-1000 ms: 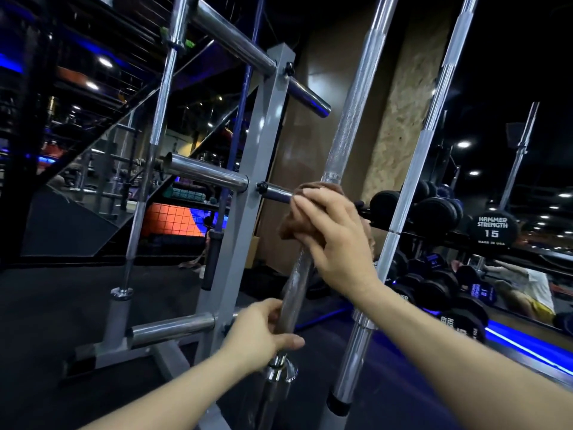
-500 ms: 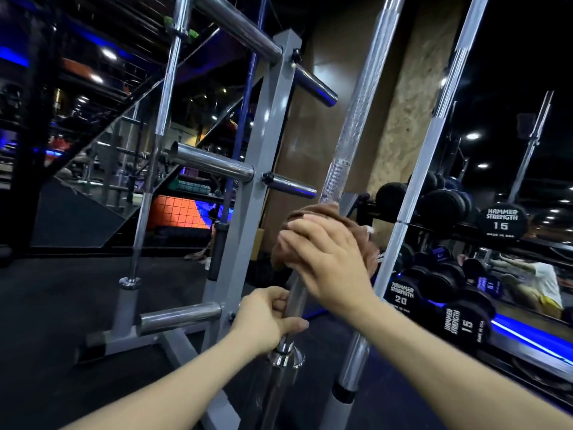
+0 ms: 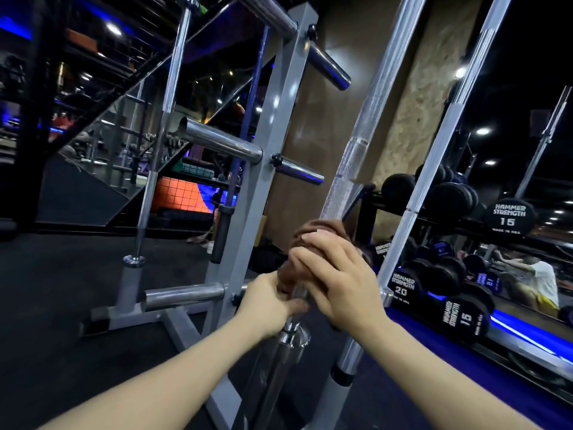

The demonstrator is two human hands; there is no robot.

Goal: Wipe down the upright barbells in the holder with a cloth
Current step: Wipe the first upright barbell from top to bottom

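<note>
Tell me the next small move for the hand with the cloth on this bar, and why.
Probably slide the right hand back up the barbell. The brown cloth it grips round the shaft sits just above the left hand, which holds the bar right over the collar, so there seems little room to go lower, while a long knurled stretch lies above.

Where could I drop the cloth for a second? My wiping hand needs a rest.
Bare dark floor left of the grey holder, beyond its base foot, looks open. The horizontal peg low on the holder is bare too. It is crowded where both hands meet on the barbell, and to the right the dumbbell rack fills the space.
</note>
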